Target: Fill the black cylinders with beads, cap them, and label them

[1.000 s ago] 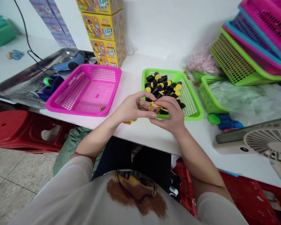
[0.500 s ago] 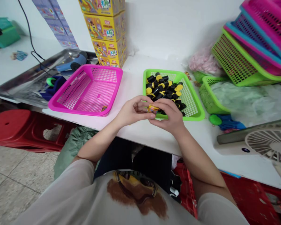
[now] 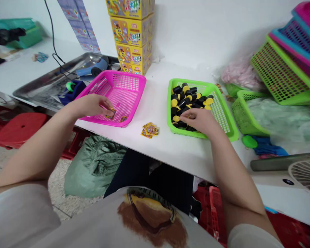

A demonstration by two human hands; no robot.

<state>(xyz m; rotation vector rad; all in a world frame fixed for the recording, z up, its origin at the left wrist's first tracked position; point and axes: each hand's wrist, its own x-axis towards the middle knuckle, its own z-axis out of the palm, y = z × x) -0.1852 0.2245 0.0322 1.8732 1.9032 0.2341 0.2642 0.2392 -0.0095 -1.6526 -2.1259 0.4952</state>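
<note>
Two hands work apart in the head view. The left hand reaches into the pink basket, fingers pinched on a small labelled piece low by the near wall; a second such piece lies just beside it. The right hand rests in the green basket on the pile of black-and-yellow caps, fingers curled; whether it grips one I cannot tell. Stickers lie loose on the table between the baskets, near the edge. Risks: a sleeve or wrist sweep could knock the stickers off; a blind grab could spill caps over the low rim; the pinched piece could catch in the mesh.
</note>
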